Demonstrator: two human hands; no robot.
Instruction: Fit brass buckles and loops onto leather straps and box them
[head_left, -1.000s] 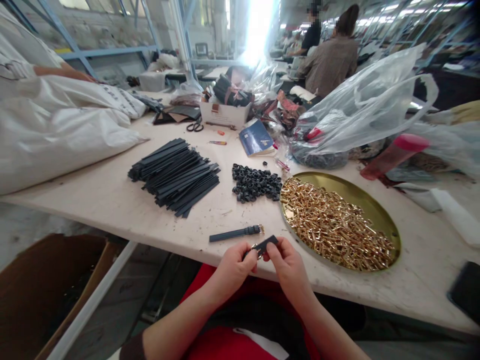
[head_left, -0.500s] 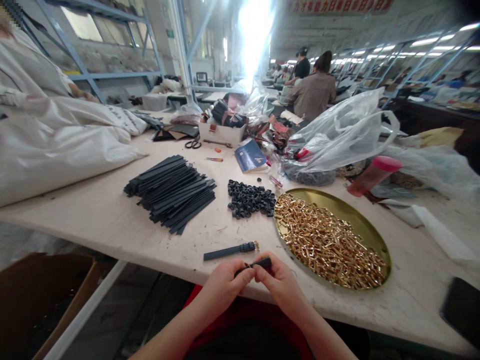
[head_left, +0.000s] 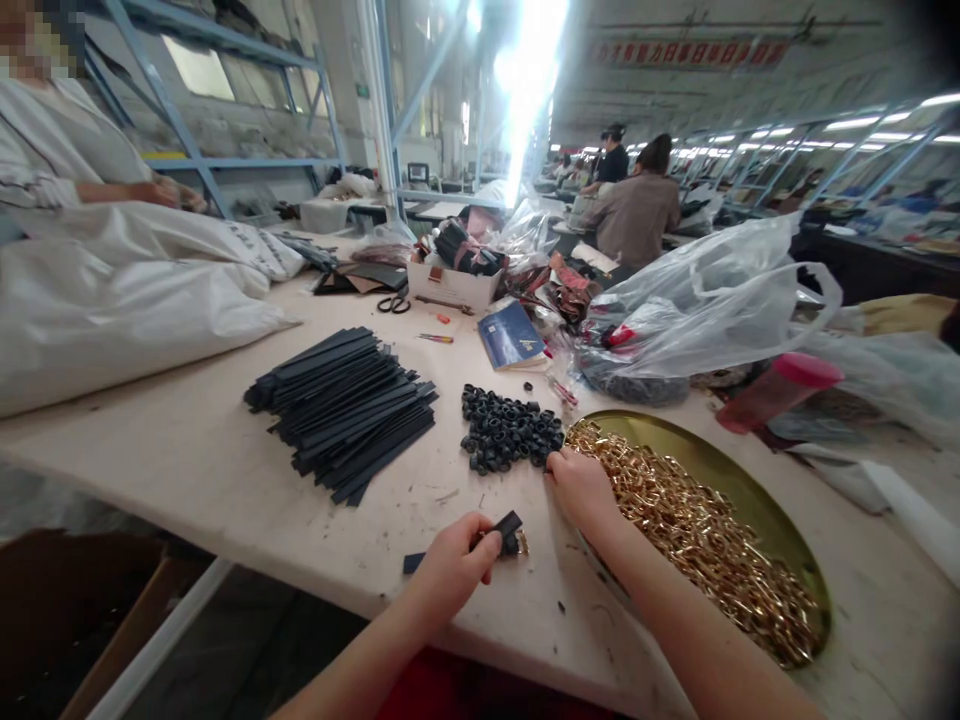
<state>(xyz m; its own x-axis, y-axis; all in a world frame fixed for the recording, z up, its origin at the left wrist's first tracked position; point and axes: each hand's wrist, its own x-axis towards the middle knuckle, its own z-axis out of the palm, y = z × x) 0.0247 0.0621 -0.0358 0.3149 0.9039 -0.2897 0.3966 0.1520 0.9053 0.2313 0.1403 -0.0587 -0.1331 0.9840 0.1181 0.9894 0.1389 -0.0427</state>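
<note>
My left hand (head_left: 454, 560) is closed around a short black strap (head_left: 508, 522), whose end sticks out past the thumb. Beneath that hand lies another black strap (head_left: 412, 563) with a gold buckle (head_left: 523, 545) at its right end; its middle is hidden. At the right edge of a pile of small black loops (head_left: 504, 432), my right hand (head_left: 583, 488) has its fingers pinched on a loop. Beside its wrist is a round gold tray (head_left: 675, 428) heaped with gold buckles (head_left: 705, 530).
A stack of black strips (head_left: 345, 405) lies at left. Behind are scissors (head_left: 394, 304), a blue booklet (head_left: 513, 335), a white box (head_left: 454, 287), and a clear plastic bag (head_left: 697, 300). A pink-lidded container (head_left: 780, 390) lies at right. Another person stands behind white sacks (head_left: 127, 290).
My right hand has left the strap and reached forward to the loop pile. My left hand keeps the strap and has shifted slightly, now covering part of the buckled strap on the table.
</note>
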